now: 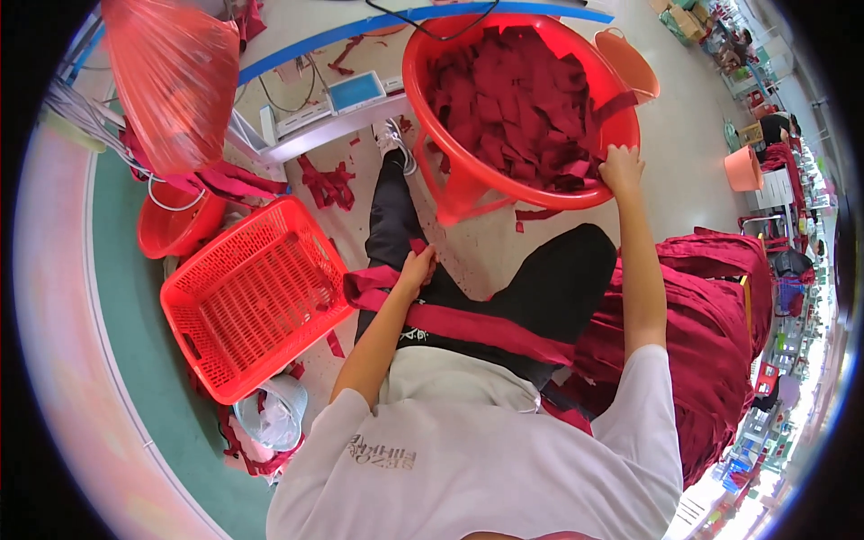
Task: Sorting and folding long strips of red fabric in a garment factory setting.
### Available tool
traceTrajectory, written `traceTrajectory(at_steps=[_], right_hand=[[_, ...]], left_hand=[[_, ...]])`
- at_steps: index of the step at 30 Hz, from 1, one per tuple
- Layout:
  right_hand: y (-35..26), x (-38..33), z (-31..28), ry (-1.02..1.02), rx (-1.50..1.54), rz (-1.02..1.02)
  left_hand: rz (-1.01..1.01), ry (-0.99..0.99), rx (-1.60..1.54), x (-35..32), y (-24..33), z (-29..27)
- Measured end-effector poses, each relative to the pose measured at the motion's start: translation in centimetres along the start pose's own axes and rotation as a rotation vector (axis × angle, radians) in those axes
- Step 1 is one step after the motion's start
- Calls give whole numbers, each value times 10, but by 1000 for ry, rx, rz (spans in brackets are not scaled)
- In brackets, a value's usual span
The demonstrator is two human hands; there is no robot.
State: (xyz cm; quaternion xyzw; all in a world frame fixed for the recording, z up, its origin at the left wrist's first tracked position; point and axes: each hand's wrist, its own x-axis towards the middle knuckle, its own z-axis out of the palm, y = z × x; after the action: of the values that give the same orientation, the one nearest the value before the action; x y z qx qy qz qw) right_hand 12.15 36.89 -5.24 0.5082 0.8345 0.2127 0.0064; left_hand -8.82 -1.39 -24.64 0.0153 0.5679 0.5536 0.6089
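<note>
My left hand (417, 270) is closed over my thigh, pinching a dark red fabric strip (486, 331). From the hand the strip loops out to the left, then runs across my lap to the right. My right hand (622, 169) is wrapped round the rim of a large red plastic basin (562, 199) in front of me. Cut dark red fabric pieces (513, 103) heap inside the basin, and one piece lies over its right rim above my right hand. To my right, a big pile of long dark red fabric (679, 337) drapes down beside my leg.
An orange-red plastic basket (256, 301) stands at my left, above a pale blue bin (281, 409). A full red plastic bag (175, 85) hangs at the upper left near a blue-edged table (324, 40). Fabric scraps (326, 184) litter the floor.
</note>
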Motion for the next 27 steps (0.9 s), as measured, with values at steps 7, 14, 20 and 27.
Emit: traceTrajectory(at_steps=[7, 14, 20, 27], right_hand=[[40, -38, -55, -162, 1319, 124], [11, -230, -166, -592, 1629, -55], [-52, -282, -170, -1084, 1711, -306], [8, -327, -128, -463, 1401, 464]], left_hand=[[-21, -27, -13, -14, 6, 9], [49, -564, -21, -109, 70, 115], [-203, -850, -405, -119, 77, 163], [159, -825, -817, -109, 147, 126]])
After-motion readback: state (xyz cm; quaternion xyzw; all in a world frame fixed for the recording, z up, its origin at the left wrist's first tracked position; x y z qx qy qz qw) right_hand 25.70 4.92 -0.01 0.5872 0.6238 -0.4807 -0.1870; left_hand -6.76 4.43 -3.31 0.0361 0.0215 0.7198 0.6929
